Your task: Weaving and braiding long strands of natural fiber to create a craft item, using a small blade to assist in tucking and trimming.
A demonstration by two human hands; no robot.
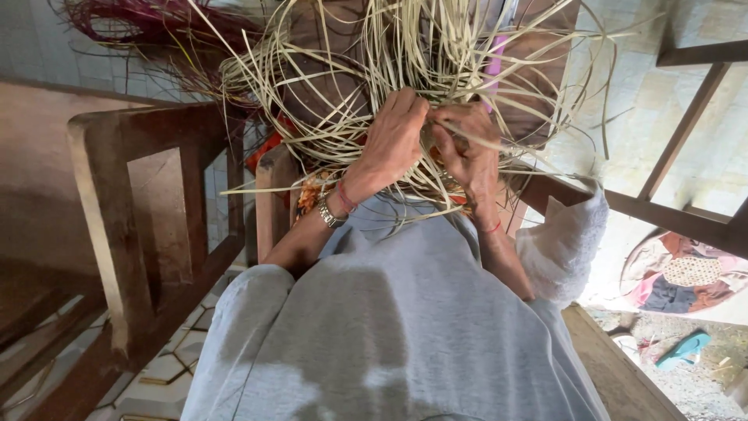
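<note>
Pale straw strands (436, 62) are pinched by the left hand (393, 140) and right hand (467, 152), fingers clenched; tension is best kept even, strands drawn snug.

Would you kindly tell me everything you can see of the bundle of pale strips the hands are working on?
The pale strips are thin, flat, straw-coloured and look like split cane or reed. They form a loose tangle that fans out in long curved ends. The tangle sits in front of the person's chest. The left hand and right hand grip it at the middle, fingers closed among the strands. A few dark red strips lie at the upper left.
</note>
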